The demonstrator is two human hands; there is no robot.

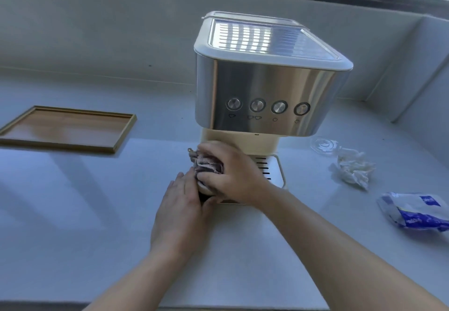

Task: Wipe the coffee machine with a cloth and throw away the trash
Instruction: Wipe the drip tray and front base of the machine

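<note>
Nearest the camera, two bare forearms reach over the white counter (73, 213) toward the base of the coffee machine (264, 87). The left hand (181, 209) lies flat with its fingers together, braced against the lower left corner of the machine. The right hand (232, 177) crosses in front of it and is closed around a bunched cloth (206, 164), pressing it to the left side of the cream base, just beside the drip tray (277, 172). So the wiping step is in hand, low on the machine; the steel front with its four buttons and the top look yet to be done. The next move likely calls for sliding the cloth along or up while the left hand steadies the body.

The trash waits off to the right: a crumpled tissue (353, 169), a blue and white wrapper (413, 211) and a clear plastic lid (324, 145), apart from the machine. A wooden tray (68, 128) sits well to the left.

The hands hide the surface being rubbed and most of the cloth; no bin is in view; the wrapper's print is unreadable
</note>
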